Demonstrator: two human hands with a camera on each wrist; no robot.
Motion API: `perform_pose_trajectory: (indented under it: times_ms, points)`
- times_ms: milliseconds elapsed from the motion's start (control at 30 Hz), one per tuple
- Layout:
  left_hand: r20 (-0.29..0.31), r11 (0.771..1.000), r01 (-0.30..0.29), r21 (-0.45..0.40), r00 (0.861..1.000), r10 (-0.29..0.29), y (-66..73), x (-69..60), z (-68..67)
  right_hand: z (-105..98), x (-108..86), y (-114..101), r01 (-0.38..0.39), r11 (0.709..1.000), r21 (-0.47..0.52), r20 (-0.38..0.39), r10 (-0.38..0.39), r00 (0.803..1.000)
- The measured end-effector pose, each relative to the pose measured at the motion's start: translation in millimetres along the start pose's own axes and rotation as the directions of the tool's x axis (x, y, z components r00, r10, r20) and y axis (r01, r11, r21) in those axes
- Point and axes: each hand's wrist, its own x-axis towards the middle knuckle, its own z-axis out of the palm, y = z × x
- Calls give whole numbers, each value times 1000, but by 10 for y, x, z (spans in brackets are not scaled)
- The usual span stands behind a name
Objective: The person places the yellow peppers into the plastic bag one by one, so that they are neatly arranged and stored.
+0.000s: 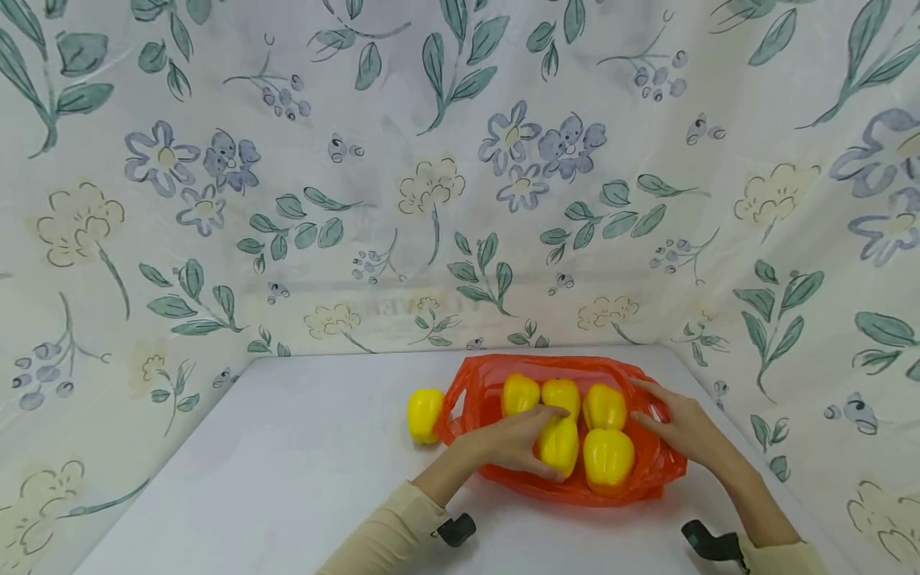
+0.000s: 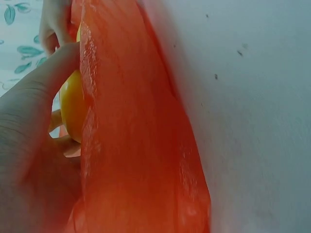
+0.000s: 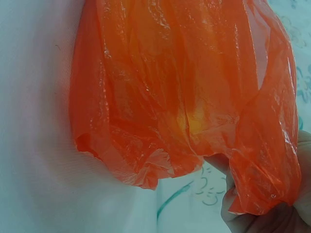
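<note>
A red plastic bag (image 1: 517,482) lies spread open on the table, with several yellow bell peppers (image 1: 608,459) in it. My left hand (image 1: 512,441) reaches in over the near left side and grips one yellow bell pepper (image 1: 561,451), thumb on the near side and fingers beyond. In the left wrist view the bag's film (image 2: 131,116) covers much of that pepper. At the bag's right side, my right hand (image 1: 686,427) holds the edge; the right wrist view has its fingers (image 3: 231,206) bent at the crumpled film (image 3: 265,179).
Outside the bag, one more yellow bell pepper (image 1: 426,415) stands close to its left end. The white table (image 1: 287,463) extends left and toward me. A floral curtain (image 1: 359,239) hangs behind and along both sides. Dark wrist-camera mounts (image 1: 457,529) sit by both wrists.
</note>
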Motion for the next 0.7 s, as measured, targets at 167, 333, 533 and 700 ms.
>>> perform_pose_trajectory:
  times_ms: [167, 333, 533, 700]
  points:
    - [-10, 1000, -28, 11, 1000, 29, 37, 38, 35, -6, -5, -9, -6, 1000, 7, 6, 6, 1000]
    - [-12, 998, -37, 41, 999, 38, 46, 45, 68, -12, 1, -17, -14, 1000, 7, 13, 14, 1000]
    - [-11, 999, -40, 31, 999, 41, 12, 18, 70, -15, -1, -23, -10, 1000, 9, 10, 10, 1000]
    - [-42, 1000, -8, -17, 999, 7, -28, -80, -27, -8, -11, -28, -13, 1000, 9, 8, 13, 1000]
